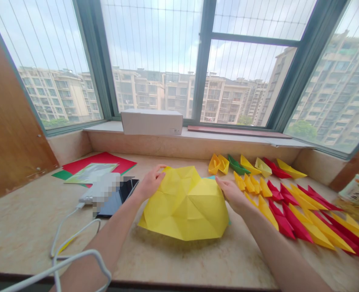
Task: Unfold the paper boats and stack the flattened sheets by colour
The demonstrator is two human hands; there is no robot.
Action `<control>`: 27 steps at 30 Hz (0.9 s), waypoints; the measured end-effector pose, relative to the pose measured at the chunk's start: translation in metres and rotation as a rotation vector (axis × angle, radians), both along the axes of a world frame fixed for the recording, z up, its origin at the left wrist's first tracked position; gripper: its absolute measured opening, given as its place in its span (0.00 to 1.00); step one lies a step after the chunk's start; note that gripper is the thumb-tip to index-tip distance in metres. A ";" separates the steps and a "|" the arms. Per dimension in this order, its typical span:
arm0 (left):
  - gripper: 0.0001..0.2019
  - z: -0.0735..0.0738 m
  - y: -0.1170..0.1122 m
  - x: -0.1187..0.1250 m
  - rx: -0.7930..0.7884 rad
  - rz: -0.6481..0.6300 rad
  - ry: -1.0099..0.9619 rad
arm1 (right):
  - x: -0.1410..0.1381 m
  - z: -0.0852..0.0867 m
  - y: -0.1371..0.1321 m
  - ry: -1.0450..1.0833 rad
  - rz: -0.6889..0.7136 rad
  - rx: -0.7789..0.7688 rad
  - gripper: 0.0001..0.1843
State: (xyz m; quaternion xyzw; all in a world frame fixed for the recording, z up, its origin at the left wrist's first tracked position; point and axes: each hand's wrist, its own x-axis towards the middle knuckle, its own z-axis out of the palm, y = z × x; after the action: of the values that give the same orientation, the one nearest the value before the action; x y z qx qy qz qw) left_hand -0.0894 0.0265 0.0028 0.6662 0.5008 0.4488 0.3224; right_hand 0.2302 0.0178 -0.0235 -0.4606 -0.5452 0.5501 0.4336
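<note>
A creased sheet of yellow paper [184,207], partly unfolded and bulging, spans the space between my two hands just above the counter. My left hand [152,180] pinches its upper left corner, with the fingertips partly behind the sheet. At the upper right edge, my right hand [230,191] grips the paper with the thumb in front; its other fingers are mostly hidden. Small bits of a teal surface [211,177] peek out behind the yellow paper on the right side.
Several folded paper boats [253,184] in yellow, red and green stand in rows at the right. Red sheets [97,160], a phone [118,200] and a white device with a looping cable [86,253] lie left. A white box [152,123] rests on the windowsill.
</note>
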 end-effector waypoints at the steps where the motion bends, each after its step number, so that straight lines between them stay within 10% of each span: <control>1: 0.22 0.000 0.000 0.000 0.007 0.003 0.002 | -0.001 -0.002 0.001 0.022 -0.008 -0.001 0.24; 9: 0.19 -0.003 0.011 -0.014 0.023 0.214 0.130 | 0.005 -0.008 0.013 0.099 -0.274 0.100 0.24; 18: 0.23 -0.007 0.000 -0.002 0.253 0.351 0.732 | -0.001 -0.018 0.016 -0.873 -0.487 0.511 0.27; 22: 0.23 -0.008 -0.009 0.017 0.429 0.040 0.874 | -0.010 -0.019 0.020 -1.124 -0.439 0.539 0.24; 27: 0.32 -0.021 -0.015 0.043 0.132 -0.292 0.988 | -0.027 -0.014 0.011 -1.344 -0.346 0.782 0.19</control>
State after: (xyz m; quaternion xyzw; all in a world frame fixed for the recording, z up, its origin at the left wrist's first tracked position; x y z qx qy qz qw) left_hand -0.0462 0.0118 -0.0182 0.8803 0.4659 0.0618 0.0641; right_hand 0.2031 0.0292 -0.0371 -0.5865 -0.7642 -0.1517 0.2212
